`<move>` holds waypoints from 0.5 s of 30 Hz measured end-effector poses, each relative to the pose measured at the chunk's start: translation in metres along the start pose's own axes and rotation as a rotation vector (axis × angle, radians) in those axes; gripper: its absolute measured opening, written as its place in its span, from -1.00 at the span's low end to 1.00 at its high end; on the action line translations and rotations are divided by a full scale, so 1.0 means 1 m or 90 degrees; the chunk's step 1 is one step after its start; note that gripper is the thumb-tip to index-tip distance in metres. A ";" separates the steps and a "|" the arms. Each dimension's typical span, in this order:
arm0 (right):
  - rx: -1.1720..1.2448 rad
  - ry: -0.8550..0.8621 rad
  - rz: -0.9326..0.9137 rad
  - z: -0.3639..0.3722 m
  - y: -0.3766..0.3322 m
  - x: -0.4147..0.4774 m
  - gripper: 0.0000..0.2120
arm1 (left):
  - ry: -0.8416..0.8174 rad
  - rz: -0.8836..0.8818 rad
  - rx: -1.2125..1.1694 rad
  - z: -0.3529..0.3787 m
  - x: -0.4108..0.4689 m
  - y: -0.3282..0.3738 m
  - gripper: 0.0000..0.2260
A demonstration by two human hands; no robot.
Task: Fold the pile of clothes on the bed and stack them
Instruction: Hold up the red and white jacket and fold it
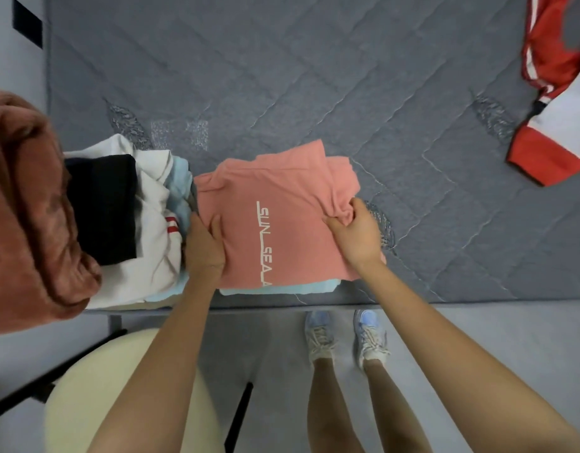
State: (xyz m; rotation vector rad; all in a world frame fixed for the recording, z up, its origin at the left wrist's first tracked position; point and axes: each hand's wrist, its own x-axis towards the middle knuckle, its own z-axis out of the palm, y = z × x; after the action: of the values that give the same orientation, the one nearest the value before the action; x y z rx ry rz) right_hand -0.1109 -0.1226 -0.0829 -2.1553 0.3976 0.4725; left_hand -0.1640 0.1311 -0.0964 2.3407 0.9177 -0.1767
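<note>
Grey quilted bed [314, 76], light blue garment [282, 288] at its near edge under a pink shirt [298, 178], clothes pile [144, 273] just left, red-and-white garment [549, 125] far right

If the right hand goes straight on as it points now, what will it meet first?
Probably the pink shirt that the right hand grips, near its white lettering; height above cloth is unclear.

Single head-worn wide-angle view; facing steeply down, close over the bed [314, 76]
</note>
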 end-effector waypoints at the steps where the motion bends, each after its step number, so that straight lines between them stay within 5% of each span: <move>1: -0.033 0.011 -0.014 -0.003 -0.001 -0.002 -0.59 | -0.002 -0.005 0.019 -0.001 0.000 0.001 -0.41; 4: -0.129 0.014 -0.035 -0.024 -0.005 -0.012 -0.22 | 0.039 0.039 0.094 -0.010 -0.018 0.018 -0.40; 7: -0.201 0.042 -0.080 -0.054 -0.011 -0.030 -0.07 | 0.060 0.163 0.152 -0.019 -0.050 0.048 -0.38; 15: -0.330 0.016 -0.032 -0.153 -0.018 -0.050 -0.23 | -0.164 0.294 0.274 -0.005 -0.109 0.155 -0.16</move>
State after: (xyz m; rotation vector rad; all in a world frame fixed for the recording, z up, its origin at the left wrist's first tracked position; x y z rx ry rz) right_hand -0.1176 -0.2311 0.0375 -2.6649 0.2507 0.5675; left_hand -0.1452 -0.0174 0.0208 2.7648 0.2116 -0.5094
